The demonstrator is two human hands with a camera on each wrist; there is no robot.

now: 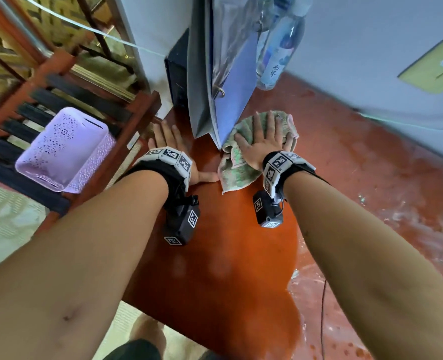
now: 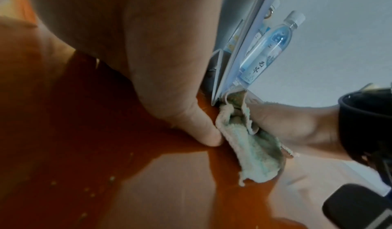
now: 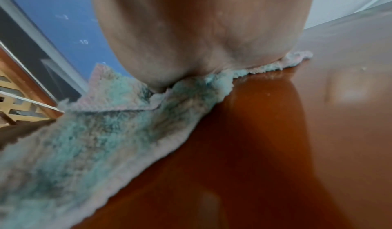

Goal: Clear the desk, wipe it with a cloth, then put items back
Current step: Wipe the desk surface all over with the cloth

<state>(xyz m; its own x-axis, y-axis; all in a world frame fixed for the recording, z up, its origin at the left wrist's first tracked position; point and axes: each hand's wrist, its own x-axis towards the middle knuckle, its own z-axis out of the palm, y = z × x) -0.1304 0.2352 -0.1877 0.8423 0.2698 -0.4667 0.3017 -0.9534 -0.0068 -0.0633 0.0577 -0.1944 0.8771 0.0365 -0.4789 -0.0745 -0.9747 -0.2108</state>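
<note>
A green and pink cloth (image 1: 238, 167) (image 2: 250, 150) (image 3: 89, 132) lies on the glossy red-brown desk (image 1: 223, 255). My right hand (image 1: 264, 139) presses flat on it with fingers spread, close to the desk's far edge. My left hand (image 1: 171, 149) rests flat on the desk to the left, its thumb (image 2: 203, 132) touching the cloth's edge. A blue ring binder (image 1: 228, 74) stands upright between the hands, its lower corner at the cloth. Behind the binder stand a clear water bottle (image 1: 280, 50) (image 2: 267, 48) and a dark box (image 1: 177, 71).
A lilac perforated plastic basket (image 1: 64, 149) sits on a red wooden slatted rack (image 1: 59, 105) left of the desk. A pale wall with a yellow switch plate (image 1: 433, 66) runs behind. A thin black cable (image 1: 323, 315) hangs by the desk's right edge.
</note>
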